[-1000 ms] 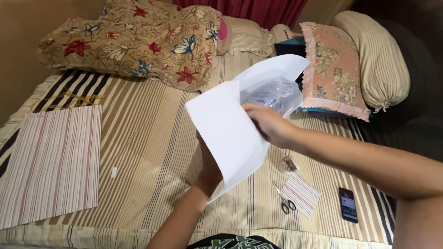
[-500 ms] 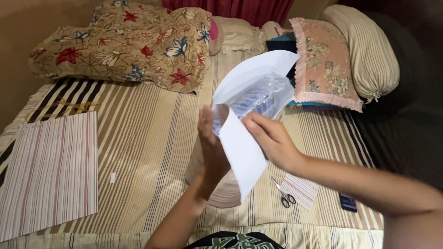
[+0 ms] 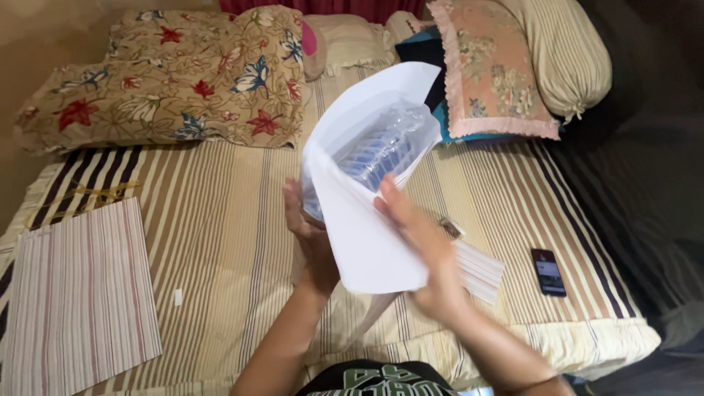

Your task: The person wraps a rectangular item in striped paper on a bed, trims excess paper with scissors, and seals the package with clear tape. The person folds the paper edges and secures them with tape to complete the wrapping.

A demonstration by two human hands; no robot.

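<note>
Head view, one item in hand. White paper sheet [image 3: 367,242], large and thin, is curled around a clear plastic package [image 3: 385,150] with bluish contents that cannot be made out. The bundle is held in the air above a striped bedsheet [image 3: 220,220].

Grip: the left hand [image 3: 312,246] is laid open-palmed against the bundle's left edge, fingers upward, supporting rather than clenching. The right hand [image 3: 422,249] is spread flat over the front flap of paper, pressing it against the package; no pinch is seen.

Handling, as judged: the paper is light, limp and easily creased; the plastic looks thin, crackly and slippery, likely to slide out of the open top above both hands. Hold is best taken low, under the bundle, with the flap kept pressed shut.

Around the grip: a small striped paper piece [image 3: 480,271] lies just below and beyond the right hand, a dark phone [image 3: 548,271] farther right, a large striped paper sheet [image 3: 77,293] well apart to the left, floral pillows [image 3: 183,81] beyond.
</note>
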